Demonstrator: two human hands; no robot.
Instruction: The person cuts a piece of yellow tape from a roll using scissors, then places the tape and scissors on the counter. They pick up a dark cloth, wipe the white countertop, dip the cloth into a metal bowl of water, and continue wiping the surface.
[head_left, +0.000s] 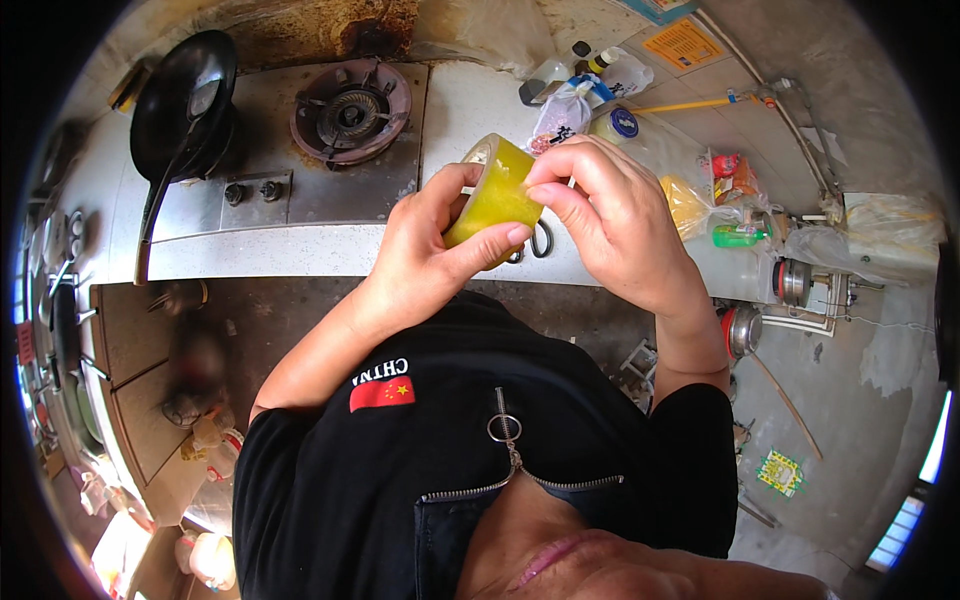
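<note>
My left hand grips a wide roll of yellow-green adhesive tape, its fingers going into the core and its thumb on the outer face. At the roll's right side, my right hand pinches thumb and forefinger together against the tape's surface; whether a loose tape end is between them cannot be told. Both hands are above the front edge of the white speckled counter. Behind the roll, partly hidden, lie the dark loop handles of what looks like scissors.
A black wok holding a ladle stands left of a gas burner. Bottles, a tied plastic bag and a lidded jar are at the back right. A green bottle lies farther right.
</note>
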